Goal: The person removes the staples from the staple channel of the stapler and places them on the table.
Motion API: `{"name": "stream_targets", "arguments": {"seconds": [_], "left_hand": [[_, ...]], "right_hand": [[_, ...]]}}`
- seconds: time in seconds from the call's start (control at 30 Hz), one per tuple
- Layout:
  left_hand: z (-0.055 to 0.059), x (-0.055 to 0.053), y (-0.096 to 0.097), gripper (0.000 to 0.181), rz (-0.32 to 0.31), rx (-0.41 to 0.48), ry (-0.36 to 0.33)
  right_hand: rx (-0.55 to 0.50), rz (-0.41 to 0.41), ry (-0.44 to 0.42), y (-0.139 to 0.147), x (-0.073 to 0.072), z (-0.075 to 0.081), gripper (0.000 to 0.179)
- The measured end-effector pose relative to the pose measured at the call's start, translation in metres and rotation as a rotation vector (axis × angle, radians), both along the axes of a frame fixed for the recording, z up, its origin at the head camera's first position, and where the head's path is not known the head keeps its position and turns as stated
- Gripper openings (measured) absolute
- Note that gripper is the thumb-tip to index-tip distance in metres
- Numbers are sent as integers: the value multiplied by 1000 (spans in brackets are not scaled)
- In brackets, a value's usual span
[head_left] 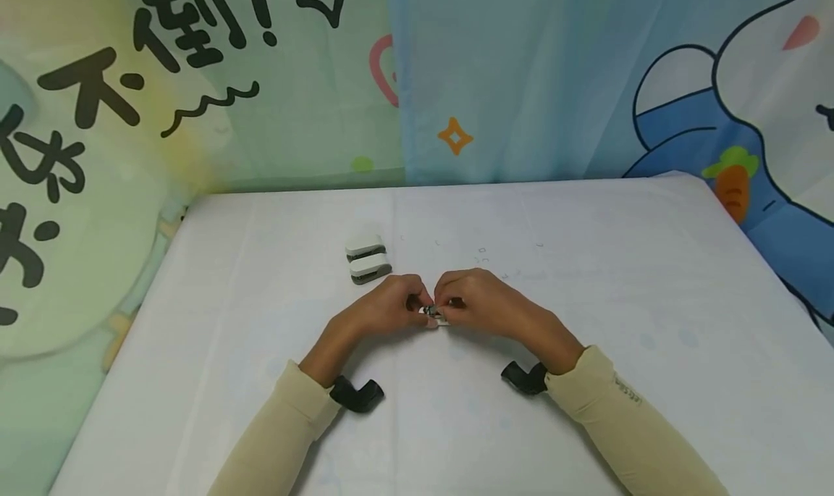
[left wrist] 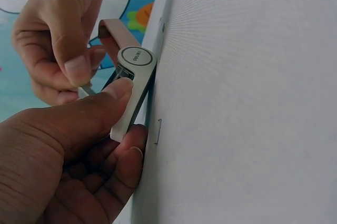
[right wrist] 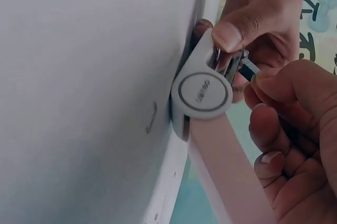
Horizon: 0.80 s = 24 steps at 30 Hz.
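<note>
My left hand (head_left: 397, 304) grips a small white stapler (left wrist: 138, 74), its thumb on the body near the round hinge. The pinkish lid (right wrist: 226, 166) is swung back, and the metal channel (right wrist: 227, 65) lies exposed. My right hand (head_left: 485, 304) pinches a short silvery strip, apparently staples (right wrist: 248, 70), between thumb and forefinger at the channel's side. How far the strip sits inside is hidden by the fingers. In the head view, both hands meet just above the table and cover most of the stapler.
Two white and grey staplers (head_left: 369, 266) lie side by side beyond my left hand. Loose staples (left wrist: 159, 132) are scattered on the white-covered table (head_left: 619, 264). Printed curtains (head_left: 508, 69) hang behind its far edge. Black curved pieces (head_left: 357, 394) stick out from both cuffs.
</note>
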State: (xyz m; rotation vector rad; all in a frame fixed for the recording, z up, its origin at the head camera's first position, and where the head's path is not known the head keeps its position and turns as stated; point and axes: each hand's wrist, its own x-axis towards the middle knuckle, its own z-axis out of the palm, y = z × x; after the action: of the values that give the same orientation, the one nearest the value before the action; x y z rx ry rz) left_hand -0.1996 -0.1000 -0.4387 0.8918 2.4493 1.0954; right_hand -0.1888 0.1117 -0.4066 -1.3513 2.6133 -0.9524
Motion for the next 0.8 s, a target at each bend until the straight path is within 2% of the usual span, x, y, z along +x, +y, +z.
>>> {"name": "stream_targets", "arguments": {"seconds": [0.2,0.43,0.63,0.8], "left_hand": [[0,0,0,16,4,-3,-6],[2,0,2,14,-22,6,-4],[2,0,1,14,-20,-6,1],[2,0,0,15,-18,-8,-1]], "right_hand": [[-42,-39,30,8,-8,7,7],[-89,-119,35,27,-26,7,5],[-107,-191,-29,41,-49,4,5],[-117,-236,-102,48,-66,-6,7]]}}
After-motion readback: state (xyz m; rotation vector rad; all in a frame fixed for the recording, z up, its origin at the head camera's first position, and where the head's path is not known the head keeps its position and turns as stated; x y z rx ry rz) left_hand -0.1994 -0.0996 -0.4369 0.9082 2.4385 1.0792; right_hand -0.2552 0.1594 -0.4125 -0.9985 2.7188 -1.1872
